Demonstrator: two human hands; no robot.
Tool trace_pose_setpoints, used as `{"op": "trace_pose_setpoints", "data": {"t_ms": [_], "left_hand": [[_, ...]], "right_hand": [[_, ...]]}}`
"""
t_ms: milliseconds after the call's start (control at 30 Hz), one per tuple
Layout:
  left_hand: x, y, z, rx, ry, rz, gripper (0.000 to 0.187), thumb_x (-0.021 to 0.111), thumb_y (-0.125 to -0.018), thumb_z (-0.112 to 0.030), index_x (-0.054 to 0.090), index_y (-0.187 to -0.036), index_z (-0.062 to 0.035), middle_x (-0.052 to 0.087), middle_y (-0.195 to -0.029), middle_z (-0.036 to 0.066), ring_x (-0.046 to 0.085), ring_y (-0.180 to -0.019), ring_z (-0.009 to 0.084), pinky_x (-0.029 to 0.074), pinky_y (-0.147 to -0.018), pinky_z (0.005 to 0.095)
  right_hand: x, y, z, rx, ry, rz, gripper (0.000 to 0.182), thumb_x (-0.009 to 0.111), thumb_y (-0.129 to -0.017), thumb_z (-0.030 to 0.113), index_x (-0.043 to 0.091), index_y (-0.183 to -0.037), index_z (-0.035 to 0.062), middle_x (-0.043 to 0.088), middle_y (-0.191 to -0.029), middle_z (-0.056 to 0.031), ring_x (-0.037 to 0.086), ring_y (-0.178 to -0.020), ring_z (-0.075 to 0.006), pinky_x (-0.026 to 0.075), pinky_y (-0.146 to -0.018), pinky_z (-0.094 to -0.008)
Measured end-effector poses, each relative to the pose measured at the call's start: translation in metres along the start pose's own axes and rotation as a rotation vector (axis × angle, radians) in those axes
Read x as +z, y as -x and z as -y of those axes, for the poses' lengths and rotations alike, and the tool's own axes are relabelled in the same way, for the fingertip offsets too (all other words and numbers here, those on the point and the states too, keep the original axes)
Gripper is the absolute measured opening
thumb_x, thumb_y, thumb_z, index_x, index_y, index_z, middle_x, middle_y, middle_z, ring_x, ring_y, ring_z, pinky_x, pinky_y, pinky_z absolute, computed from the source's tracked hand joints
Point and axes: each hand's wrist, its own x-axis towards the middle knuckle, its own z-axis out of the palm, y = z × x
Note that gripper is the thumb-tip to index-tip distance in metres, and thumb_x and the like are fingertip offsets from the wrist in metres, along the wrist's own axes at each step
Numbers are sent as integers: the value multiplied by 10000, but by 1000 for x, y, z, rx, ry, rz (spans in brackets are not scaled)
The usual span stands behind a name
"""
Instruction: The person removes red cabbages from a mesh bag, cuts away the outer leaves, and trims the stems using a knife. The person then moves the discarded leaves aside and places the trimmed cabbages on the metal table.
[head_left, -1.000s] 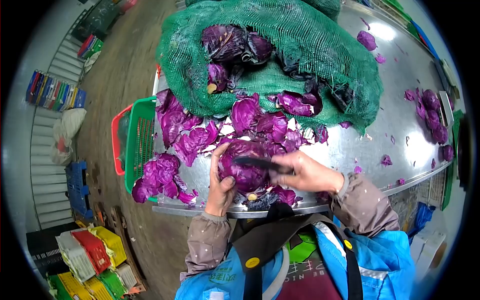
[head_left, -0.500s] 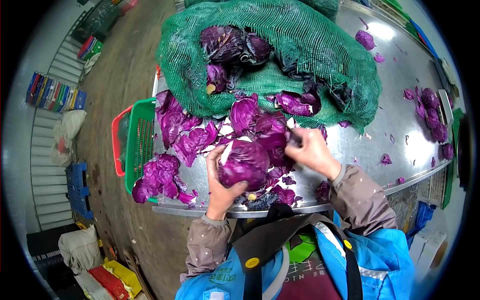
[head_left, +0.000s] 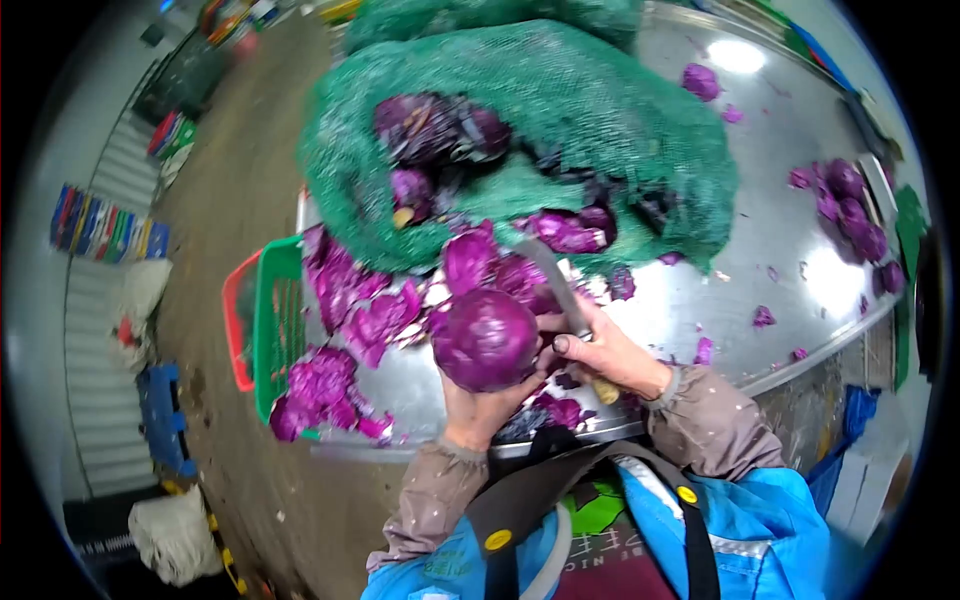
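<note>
My left hand [head_left: 478,410] is wrapped under a round purple cabbage [head_left: 486,341], holding it above the metal table. In my right hand [head_left: 608,352] is a knife [head_left: 556,284], its blade pointing up and away from me, just right of the cabbage. The fingers of both hands meet near the cabbage's right side. Loose purple leaves [head_left: 382,318] and trimmings lie around and behind the cabbage. Beyond them, a green mesh bag [head_left: 620,110] lies open, with dark-leaved cabbages [head_left: 430,128] showing in its mouth.
A green basket [head_left: 264,330] and a red basket [head_left: 236,318] stand at the table's left edge. A leaf pile [head_left: 322,388] sits near them. On the metal table [head_left: 755,240], several purple cabbages [head_left: 853,215] lie at the far right.
The cabbage has been turned and now shows a smooth, rounded side. My right hand has moved nearer my left, and the knife blade is now plainly visible. The view has shifted slightly.
</note>
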Motion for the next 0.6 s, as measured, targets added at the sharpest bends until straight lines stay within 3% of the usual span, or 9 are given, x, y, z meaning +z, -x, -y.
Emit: {"op": "trace_pose_setpoints", "data": {"t_ms": [33,100,133,167,200,300,433,500,600], "left_hand": [[14,-4,-7,-133,186,67,578,362,-976,-434,280,-1409,-60,402,-1375,136,413,-1264,288,356,-1045,465],[24,-24,20,-125,-53,-10,608,448,-962,-388,245,-1425,-48,348,-1413,169,401,-1279,286,354,-1050,413],[27,-27,33,44,-657,56,683,535,-914,-359,229,-1431,-33,335,-1408,181,356,-1297,314,306,-1058,395],[29,-28,44,253,-1252,126,769,622,-866,-331,214,-1437,-19,321,-1403,193,311,-1314,343,259,-1066,378],[29,-27,53,329,-1505,252,751,660,-819,-329,292,-1429,-92,356,-1371,181,282,-1317,358,210,-1059,508],[4,-18,45,272,-2297,432,574,721,-703,-379,559,-1236,-242,383,-1361,130,282,-1308,355,147,-918,747],[-37,-7,-39,378,-2516,-137,394,653,-685,-214,611,-1074,-178,501,-1177,77,480,-1087,288,368,-809,535],[-73,2,-93,433,-2595,-452,399,657,-711,-225,599,-1099,-150,503,-1167,90,457,-1113,303,357,-807,550],[-65,-8,-144,334,-2698,-931,385,653,-738,-172,589,-1112,-111,498,-1141,104,447,-1096,316,366,-770,516]], "right_hand": [[-16,5,-10,54,-34,19,715,654,-872,336,267,-1426,103,599,-1066,-77,547,-586,-63,430,-436,-198],[-54,13,-48,104,-415,-126,632,625,-874,409,378,-1357,84,606,-1044,-50,555,-592,-72,452,-455,-221],[-73,20,-59,117,-632,-197,601,622,-871,424,425,-1319,76,610,-1024,-41,568,-594,-84,464,-465,-229],[-62,30,-29,170,-827,-529,511,601,-876,434,496,-1225,76,616,-973,-41,594,-617,-115,488,-489,-244],[-106,47,-68,27,-714,-413,515,612,-852,467,509,-1196,98,617,-973,-51,610,-640,-147,501,-500,-249],[-155,97,-58,-120,-750,-726,603,612,-802,563,506,-1185,110,622,-930,-63,607,-624,-174,494,-471,-263],[-264,167,-68,-400,-864,-995,578,568,-829,564,487,-1153,92,628,-897,-78,633,-698,-202,512,-486,-259],[-277,177,-49,-544,-812,-1192,510,559,-859,511,496,-1119,77,640,-953,-78,652,-799,-213,534,-532,-237],[-293,168,-41,-574,-608,-1262,429,568,-894,376,496,-1192,75,649,-993,-82,619,-694,-181,478,-466,-230]]}}
